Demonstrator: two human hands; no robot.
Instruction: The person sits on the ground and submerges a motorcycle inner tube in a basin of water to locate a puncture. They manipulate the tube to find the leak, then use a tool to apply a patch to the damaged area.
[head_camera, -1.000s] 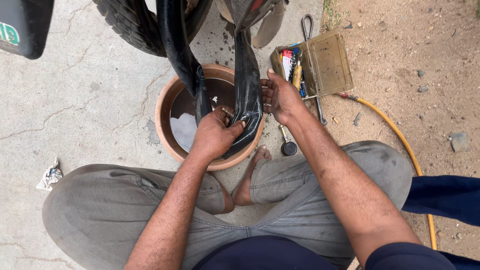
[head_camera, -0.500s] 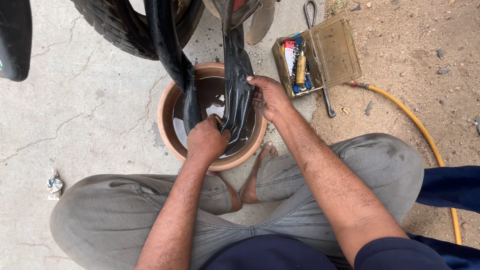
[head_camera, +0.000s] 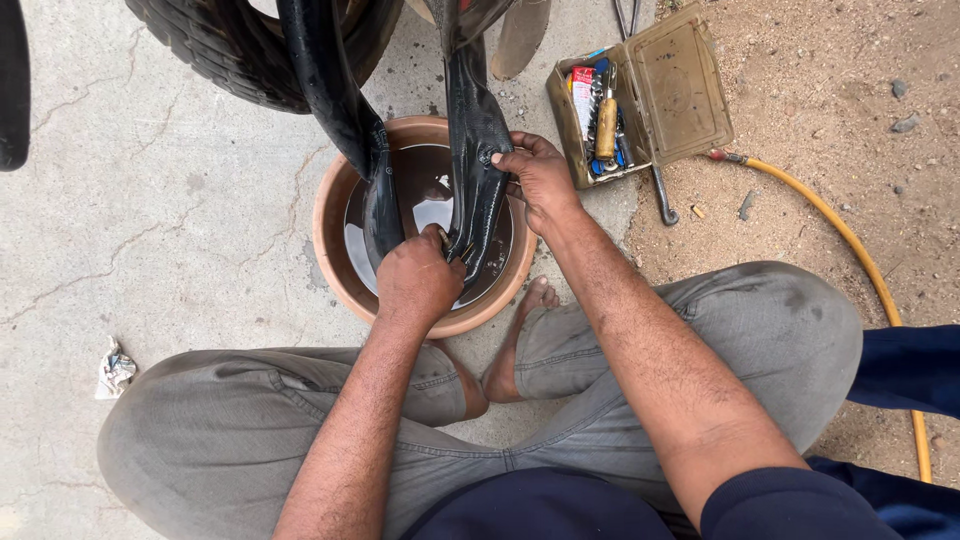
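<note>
Big tyre (head_camera: 235, 50) up top, and a black inner tube (head_camera: 470, 130) hangs down from it into a clay basin (head_camera: 330, 225) of water on the concrete. The tube's bottom loop sits in the water. Left hand (head_camera: 415, 280), knuckles up, is clamped around the tube low in the basin; right hand (head_camera: 540, 175) reaches over the rim and pinches the tube's right strand tight. Open toolbox (head_camera: 685, 85) lies just right of the basin, yellow hose (head_camera: 850, 245) beyond.

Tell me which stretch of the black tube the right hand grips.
The right stretch, hanging down into the basin. The right hand grips its edge; the left stretch stands apart, with only the left hand near its lower end.
</note>
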